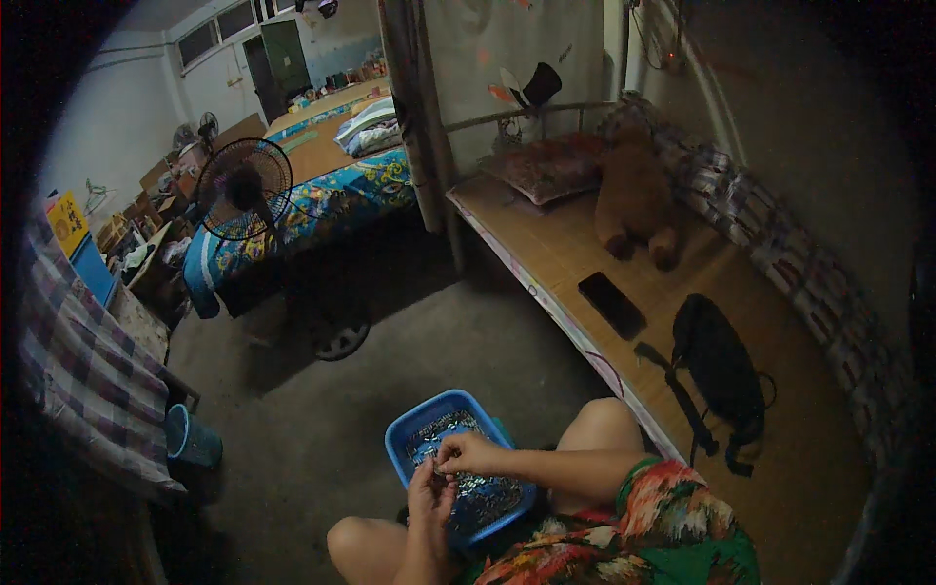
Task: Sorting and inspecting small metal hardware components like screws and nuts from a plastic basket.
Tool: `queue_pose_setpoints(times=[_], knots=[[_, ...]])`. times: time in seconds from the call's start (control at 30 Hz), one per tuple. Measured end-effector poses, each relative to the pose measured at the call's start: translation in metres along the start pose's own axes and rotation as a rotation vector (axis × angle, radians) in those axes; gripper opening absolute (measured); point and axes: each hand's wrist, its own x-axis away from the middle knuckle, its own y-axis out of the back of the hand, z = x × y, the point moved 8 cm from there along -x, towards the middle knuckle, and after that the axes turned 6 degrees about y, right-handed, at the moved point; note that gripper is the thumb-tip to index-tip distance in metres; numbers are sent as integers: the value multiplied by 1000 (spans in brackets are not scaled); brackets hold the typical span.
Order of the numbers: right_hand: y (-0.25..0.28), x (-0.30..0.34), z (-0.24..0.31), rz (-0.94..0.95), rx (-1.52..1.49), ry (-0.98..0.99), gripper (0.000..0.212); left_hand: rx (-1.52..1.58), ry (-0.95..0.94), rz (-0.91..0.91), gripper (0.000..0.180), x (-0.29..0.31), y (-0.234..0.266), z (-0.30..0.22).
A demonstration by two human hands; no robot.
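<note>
A blue plastic basin (pixel 454 396) sits low in front of me between my knees, filled with many small, shiny, metal-looking pieces (pixel 487 504). Over its middle, my left hand (pixel 429 495) and my right hand (pixel 474 454) meet at the fingertips. My left fingers are curled upward in a pinch, and my right thumb and forefinger pinch at the same spot. Whatever lies between them is too small to name. Bare blue basin floor shows behind my hands.
To the right, a bed (pixel 570 322) holds a phone (pixel 612 305), a black bag (pixel 720 370), a plush toy (pixel 636 200) and a pillow (pixel 546 171). A standing fan (pixel 246 189) and a blue bin (pixel 193 437) stand to the left. Beyond is another bed (pixel 331 195).
</note>
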Motion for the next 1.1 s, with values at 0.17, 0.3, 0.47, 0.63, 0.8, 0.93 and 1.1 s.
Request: queue_pose_setpoints(times=[0.17, 0.3, 0.47, 0.63, 0.8, 0.93, 1.1], knots=[[-1, 6, -7, 20, -356, -413, 18, 67, 5, 40, 20, -1, 2, -2], [3, 6, -23, -13, -433, -440, 19, 101, -24, -3, 26, -3, 5, -6], [4, 2, -17, -25, -412, -344, 16, 94, -30, 30, 26, -6, 12, -4], [1, 2, -14, 53, -380, -350, 15, 71, -5, 36, 26, -7, 12, -3], [4, 2, -34, 30, -427, -364, 19, 58, -14, -19, 21, -3, 8, -1], [1, 2, -28, 1, -528, -402, 18, 62, -9, -56, 20, -2, 8, -3], [1, 3, -18, 15, -380, -376, 18, 35, 0, -17, 20, -7, 10, 0]])
